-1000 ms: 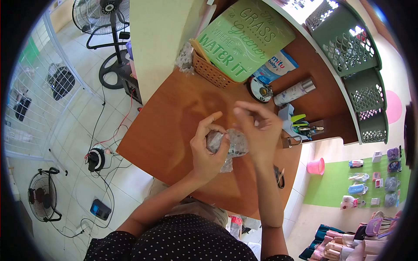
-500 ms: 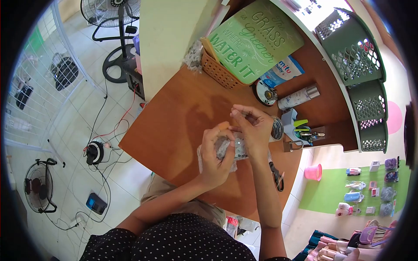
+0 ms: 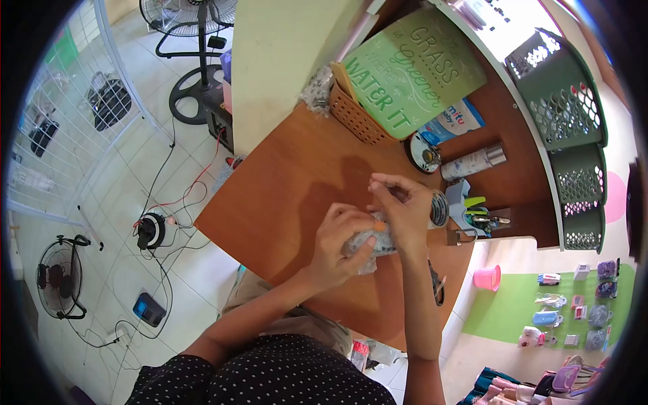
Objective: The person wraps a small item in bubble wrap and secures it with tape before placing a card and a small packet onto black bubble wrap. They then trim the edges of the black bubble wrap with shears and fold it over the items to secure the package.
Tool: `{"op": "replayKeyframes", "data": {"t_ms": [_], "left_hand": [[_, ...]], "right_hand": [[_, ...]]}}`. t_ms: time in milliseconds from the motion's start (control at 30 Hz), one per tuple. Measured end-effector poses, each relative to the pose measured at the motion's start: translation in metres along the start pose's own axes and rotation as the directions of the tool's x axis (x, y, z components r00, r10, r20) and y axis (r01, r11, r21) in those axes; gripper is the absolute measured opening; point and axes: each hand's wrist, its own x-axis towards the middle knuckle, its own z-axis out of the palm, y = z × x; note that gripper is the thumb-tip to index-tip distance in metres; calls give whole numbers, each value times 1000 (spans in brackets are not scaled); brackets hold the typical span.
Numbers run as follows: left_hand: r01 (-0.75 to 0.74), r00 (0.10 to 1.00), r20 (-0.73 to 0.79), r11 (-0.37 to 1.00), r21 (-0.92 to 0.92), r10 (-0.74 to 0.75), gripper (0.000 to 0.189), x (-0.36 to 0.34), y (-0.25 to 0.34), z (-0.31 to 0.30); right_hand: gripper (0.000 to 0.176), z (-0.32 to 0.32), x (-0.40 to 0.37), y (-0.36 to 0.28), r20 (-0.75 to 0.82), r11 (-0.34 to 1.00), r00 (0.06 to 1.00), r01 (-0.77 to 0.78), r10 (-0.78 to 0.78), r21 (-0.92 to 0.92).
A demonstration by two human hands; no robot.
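Note:
A small bundle in clear, crinkled bubble wrap (image 3: pixel 365 264) sits over the brown desk, in front of my body. My left hand (image 3: pixel 337 244) is curled round it, fingers on top and thumb along the near side. Something small and orange (image 3: pixel 379 225) shows at my left fingertips. Just to the right, my right hand (image 3: pixel 406 209) is above the bundle with thumb and forefinger pinched together; I cannot tell what is in the pinch. Beyond my right wrist are a roll of tape (image 3: pixel 439 208) and dark-handled scissors (image 3: pixel 437 287), partly hidden by the forearm.
At the desk's back are a brown woven basket (image 3: pixel 358 116), a green lettered sign (image 3: pixel 412 74), a round tin (image 3: pixel 424 155), a spray can (image 3: pixel 474 163) and a holder of tools (image 3: pixel 460 202). Cables (image 3: pixel 179 209) lie on the floor at left.
My left hand's fingers have come down over the wrapped bundle from a raised position near the right hand. My right hand stays pinched. The whole view has shifted slightly.

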Motion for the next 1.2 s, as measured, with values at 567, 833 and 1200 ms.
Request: {"op": "replayKeyframes", "data": {"t_ms": [567, 833, 1200], "left_hand": [[101, 993, 79, 985, -142, -91, 15, -1, 1, -12], [173, 975, 183, 948, -267, -127, 18, 4, -1, -20], [143, 973, 207, 975, -168, -107, 17, 4, 1, -22]], "right_hand": [[18, 3, -6, -10, -35, 981, 994, -106, 102, -160], [18, 6, -4, -13, -34, 975, 992, -123, 118, -184], [15, -3, -19, -27, 57, 886, 990, 144, -133, -440]]}}
